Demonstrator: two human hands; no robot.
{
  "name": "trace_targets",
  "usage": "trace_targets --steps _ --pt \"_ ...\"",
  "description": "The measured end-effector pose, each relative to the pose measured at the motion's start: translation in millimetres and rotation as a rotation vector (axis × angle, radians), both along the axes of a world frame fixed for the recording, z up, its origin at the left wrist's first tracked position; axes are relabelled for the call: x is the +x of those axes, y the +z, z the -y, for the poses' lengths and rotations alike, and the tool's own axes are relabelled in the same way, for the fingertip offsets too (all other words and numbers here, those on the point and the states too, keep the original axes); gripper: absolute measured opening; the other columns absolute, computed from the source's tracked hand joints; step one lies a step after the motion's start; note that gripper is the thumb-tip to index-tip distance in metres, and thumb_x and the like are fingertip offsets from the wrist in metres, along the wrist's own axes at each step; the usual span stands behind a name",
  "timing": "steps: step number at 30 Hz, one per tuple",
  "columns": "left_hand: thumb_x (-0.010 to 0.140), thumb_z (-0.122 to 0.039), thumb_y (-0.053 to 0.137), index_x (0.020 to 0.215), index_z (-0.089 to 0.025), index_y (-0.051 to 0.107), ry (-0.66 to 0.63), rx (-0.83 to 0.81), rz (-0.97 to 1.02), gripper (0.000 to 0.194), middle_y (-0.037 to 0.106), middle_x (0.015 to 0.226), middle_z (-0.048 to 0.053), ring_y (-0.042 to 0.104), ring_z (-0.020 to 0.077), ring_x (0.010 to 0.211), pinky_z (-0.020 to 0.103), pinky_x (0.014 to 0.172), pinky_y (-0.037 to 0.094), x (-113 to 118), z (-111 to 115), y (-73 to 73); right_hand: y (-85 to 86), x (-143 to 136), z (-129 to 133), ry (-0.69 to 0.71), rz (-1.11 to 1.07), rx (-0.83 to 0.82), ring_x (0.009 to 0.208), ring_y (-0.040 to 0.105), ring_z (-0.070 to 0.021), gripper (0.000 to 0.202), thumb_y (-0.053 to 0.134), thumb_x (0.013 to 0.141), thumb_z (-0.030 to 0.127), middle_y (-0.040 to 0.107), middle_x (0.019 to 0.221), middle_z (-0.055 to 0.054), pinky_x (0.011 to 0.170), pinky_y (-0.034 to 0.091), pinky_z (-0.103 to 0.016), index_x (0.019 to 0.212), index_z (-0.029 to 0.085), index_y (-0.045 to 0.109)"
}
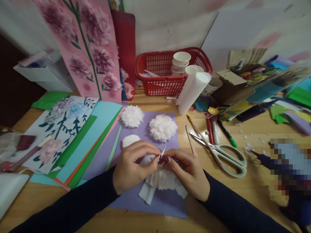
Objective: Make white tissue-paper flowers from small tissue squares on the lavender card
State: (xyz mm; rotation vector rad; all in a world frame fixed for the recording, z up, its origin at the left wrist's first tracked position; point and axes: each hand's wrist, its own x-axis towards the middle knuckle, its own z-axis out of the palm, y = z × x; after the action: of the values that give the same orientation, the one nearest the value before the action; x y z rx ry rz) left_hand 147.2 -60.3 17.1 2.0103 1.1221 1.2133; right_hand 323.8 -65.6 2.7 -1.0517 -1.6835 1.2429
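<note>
Both my hands meet over a purple sheet of paper [167, 208], fingertips pinched together. A white tissue-paper strip [159, 179], gathered in folds, hangs below my fingers, its upper tip poking up between them. My left hand [137, 165] grips it from the left, my right hand [188, 171] from the right. Behind my hands lie two ruffled white paper flowers, the smaller flower [132, 116] at left and the larger flower [163, 127] at right. A white round piece [130, 140] sits just beyond my left hand, partly covered by it.
Scissors [224, 158] lie right of my hands beside brushes and a green-tipped marker [227, 132]. A white paper roll [194, 92] stands before a red basket [165, 84] holding paper cups. Coloured sheets [80, 142] are layered at left. A glue gun [267, 161] is at far right.
</note>
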Motion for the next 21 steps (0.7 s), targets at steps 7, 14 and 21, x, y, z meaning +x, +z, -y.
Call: trace_targets --steps 7,14,21 --pt "0.071 -0.003 0.064 0.075 -0.014 0.067 0.005 -0.003 -0.023 0.012 0.070 0.077 0.006 0.066 0.0153 0.074 0.027 0.071 0.053 2.8 1.7 -1.5 0.7 1.0 0.5 -0.023 0.047 0.011 0.064 0.063 -0.0149 0.015 0.059 0.085 0.027 0.069 0.070 -0.004 0.062 0.050 -0.024 0.082 0.015 0.068" --pt "0.071 -0.003 0.061 0.076 -0.014 0.064 0.018 -0.131 -0.028 0.013 0.068 0.078 0.004 0.064 0.0156 0.076 0.028 0.071 0.051 1.2 2.4 -0.2 1.2 1.6 -0.7 0.013 0.028 0.056 0.061 0.063 -0.0142 0.025 0.050 0.091 0.027 0.067 0.066 -0.004 0.062 0.051 -0.024 0.083 0.016 0.071" --pt "0.072 -0.005 0.059 0.077 -0.015 0.063 -0.017 -0.136 -0.032 0.012 0.067 0.077 0.003 0.064 0.0153 0.075 0.028 0.071 0.052 3.4 2.8 1.0 2.0 2.4 -0.5 -0.008 0.079 0.063 0.064 0.064 -0.0150 0.019 0.055 0.088 0.026 0.070 0.070 -0.005 0.062 0.049 -0.024 0.083 0.015 0.070"
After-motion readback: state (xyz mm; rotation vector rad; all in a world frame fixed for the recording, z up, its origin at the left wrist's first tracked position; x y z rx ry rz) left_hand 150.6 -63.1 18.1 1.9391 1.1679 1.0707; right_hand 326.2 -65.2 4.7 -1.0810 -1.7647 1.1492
